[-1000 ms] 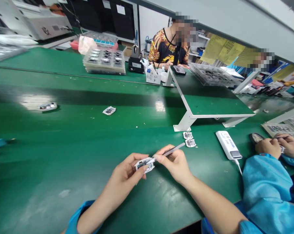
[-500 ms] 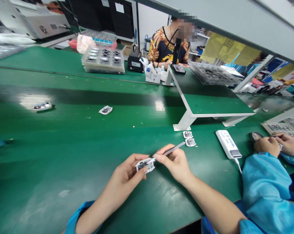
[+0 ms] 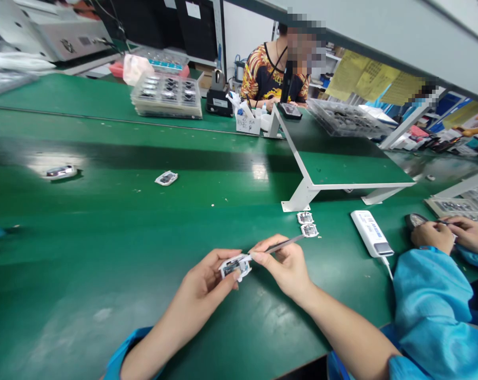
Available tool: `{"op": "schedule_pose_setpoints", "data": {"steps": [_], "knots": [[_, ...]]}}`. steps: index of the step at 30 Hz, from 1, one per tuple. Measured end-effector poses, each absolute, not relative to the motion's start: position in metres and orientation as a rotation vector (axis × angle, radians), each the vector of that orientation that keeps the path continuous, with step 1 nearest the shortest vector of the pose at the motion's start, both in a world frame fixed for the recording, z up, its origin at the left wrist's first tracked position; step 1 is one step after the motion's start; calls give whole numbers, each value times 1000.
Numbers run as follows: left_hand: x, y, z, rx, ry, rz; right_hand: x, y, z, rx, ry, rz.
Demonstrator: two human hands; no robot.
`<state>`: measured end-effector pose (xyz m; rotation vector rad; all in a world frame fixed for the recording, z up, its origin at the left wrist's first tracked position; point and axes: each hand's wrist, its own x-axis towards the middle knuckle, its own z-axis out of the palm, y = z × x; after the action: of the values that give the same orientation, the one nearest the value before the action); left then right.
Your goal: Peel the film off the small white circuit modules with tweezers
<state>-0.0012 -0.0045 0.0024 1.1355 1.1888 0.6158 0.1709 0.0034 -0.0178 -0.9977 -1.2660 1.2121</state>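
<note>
The left hand (image 3: 207, 277) pinches a small circuit board (image 3: 234, 266) with a white frame, holding it up above the table between the thumb and fingers. The right hand (image 3: 282, 266) holds a thin grey pick (image 3: 288, 243) in a narrow grip, much like a pencil, and the pick comes down by the board's edge (its very tip is too small to see well). Both hands are over a green workbench (image 3: 104, 253). Just past them, two more small boards (image 3: 305, 218) lie close together, near a white power bank (image 3: 371, 241) with a white cable. To the right, a co-worker's hands (image 3: 432, 236) work beside a blue sleeve (image 3: 429, 311). Far across the bench, a stack of clear trays (image 3: 166, 95) holds more dark parts.
</note>
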Motion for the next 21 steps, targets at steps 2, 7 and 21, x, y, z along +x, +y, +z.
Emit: {"op": "schedule_pose_setpoints", "data": {"steps": [2,7,21], "knots": [[-1,-5,3,1141,1199,611,171,3,-18,-992,-1285,1189],[1,-4,5,1131,1220,623,171,1,-16,-997,-1337,1141],[-3,-6,-4,1186,1251,610,170,-1,-13,-992,-1414,1044]]}}
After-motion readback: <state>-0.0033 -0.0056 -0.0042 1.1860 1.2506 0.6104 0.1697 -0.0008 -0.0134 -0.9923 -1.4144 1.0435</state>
